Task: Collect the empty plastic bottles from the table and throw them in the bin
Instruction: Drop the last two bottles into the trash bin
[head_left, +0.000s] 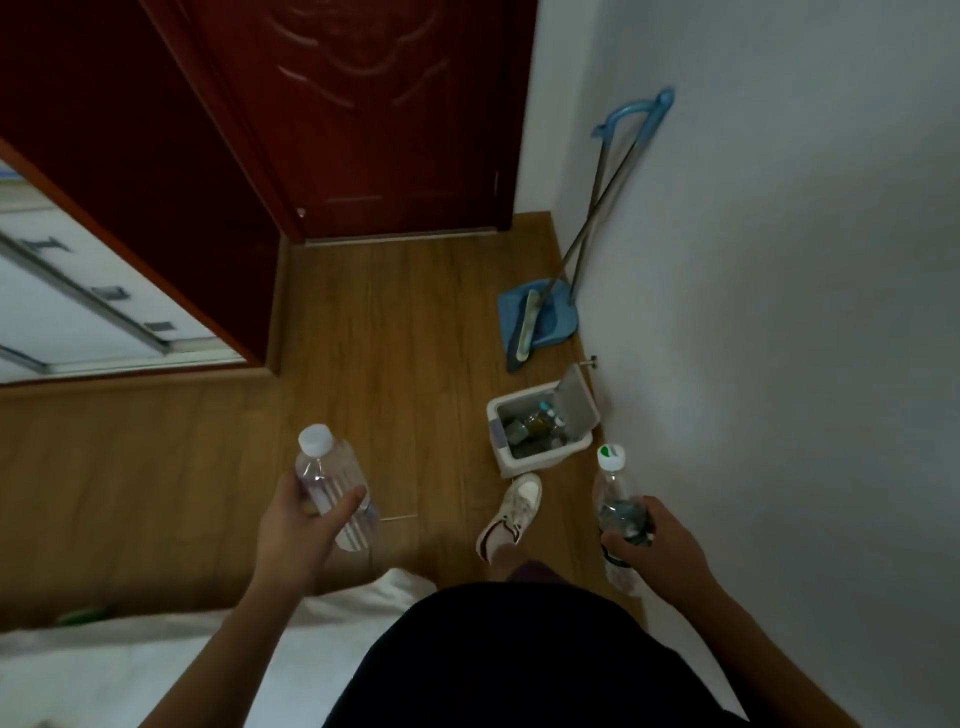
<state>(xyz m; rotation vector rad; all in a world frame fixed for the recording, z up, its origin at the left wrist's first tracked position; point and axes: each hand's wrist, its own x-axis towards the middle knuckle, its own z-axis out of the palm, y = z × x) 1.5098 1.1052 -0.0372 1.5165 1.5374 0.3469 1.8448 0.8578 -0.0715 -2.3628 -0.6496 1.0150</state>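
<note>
Bottles: two in view, one per hand, both held above the wooden floor (156, 493).

Far left: glass sliding panel (78, 291) in a dark red frame. Red door (374, 114) seen at top centre, shut.

Left hand (296, 530): fingers wrapped around the clear bottle with white cap (332, 483), thumb pressed across its front. Bottle is held tilted, cap up and away from the body. It looks empty.

Centre: white sneaker (511, 514) is planted on the floor, its toe just beside the bin's near edge.

White bin (540, 423) is set on the floor against the white wall (779, 312), lid flipped up toward the wall. Mixed rubbish is seen inside; single items cannot be told apart. Blue dustpan (545, 317) and broom (524, 332) are leaned on the wall behind the bin.

Right hand (654, 535): fingers closed around the middle of the bottle with green-and-white cap (615, 499), at its dark label. Cap points up; the base sticks out below the hand.

Both bottles are well short of the bin opening.
</note>
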